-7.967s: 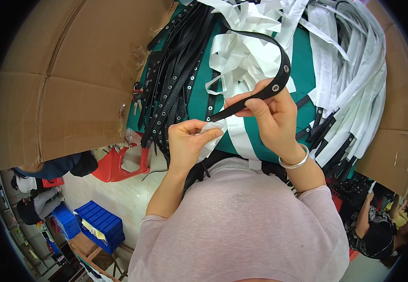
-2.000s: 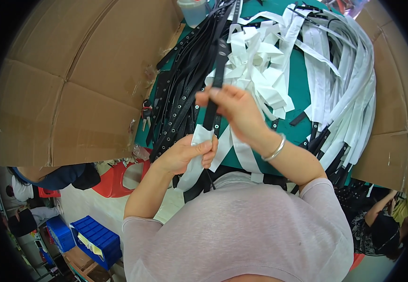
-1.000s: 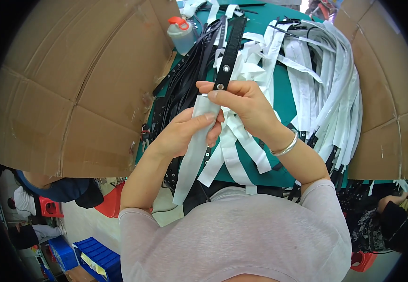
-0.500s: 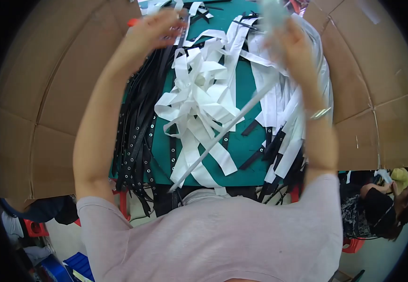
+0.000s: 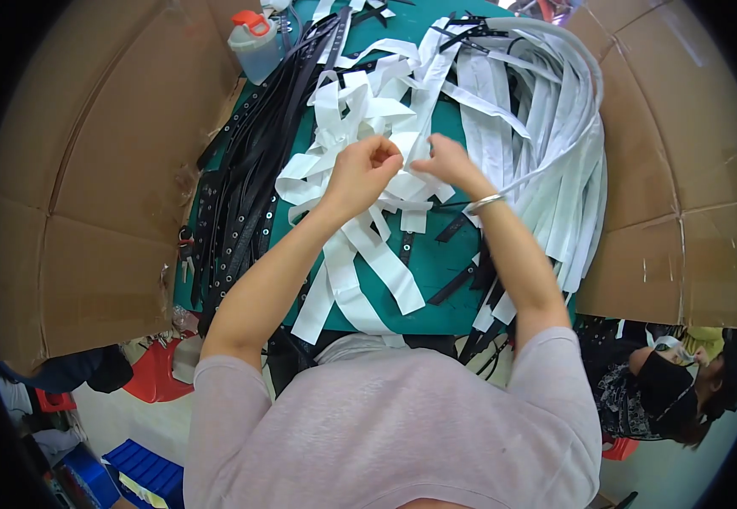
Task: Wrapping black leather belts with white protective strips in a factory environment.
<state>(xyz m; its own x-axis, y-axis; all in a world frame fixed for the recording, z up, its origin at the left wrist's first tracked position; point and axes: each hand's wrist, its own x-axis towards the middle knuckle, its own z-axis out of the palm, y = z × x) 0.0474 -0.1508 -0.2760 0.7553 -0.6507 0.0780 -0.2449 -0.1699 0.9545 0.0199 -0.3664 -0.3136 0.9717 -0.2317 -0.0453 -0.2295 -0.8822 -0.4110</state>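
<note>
My left hand (image 5: 363, 176) is over a tangled pile of white strips (image 5: 390, 280), its thumb and fingertips pressed together. Just to its right is my right hand (image 5: 451, 163), fingers curled in toward the left. A small gap separates the two hands, and anything in their fingertips is too small to make out. To the left lie long black straps with metal eyelets (image 5: 245, 199). A thick bundle of white straps (image 5: 568, 157) is draped on the right, with some black ends showing at its near end. All of this lies on a green table (image 5: 445, 310).
Cardboard walls (image 5: 110, 187) flank the table, with another cardboard wall (image 5: 653, 144) on the right. A clear bottle with a red lid (image 5: 256, 51) stands far left. Keys (image 5: 186, 261) lie by the left edge. Another person (image 5: 661, 390) sits at right; a red stool (image 5: 156, 373) is at left.
Both hands have come nearer to me and closer together over the white pile. The long white strip and the pale blurred thing by my right hand are no longer there; the bottle has come into view.
</note>
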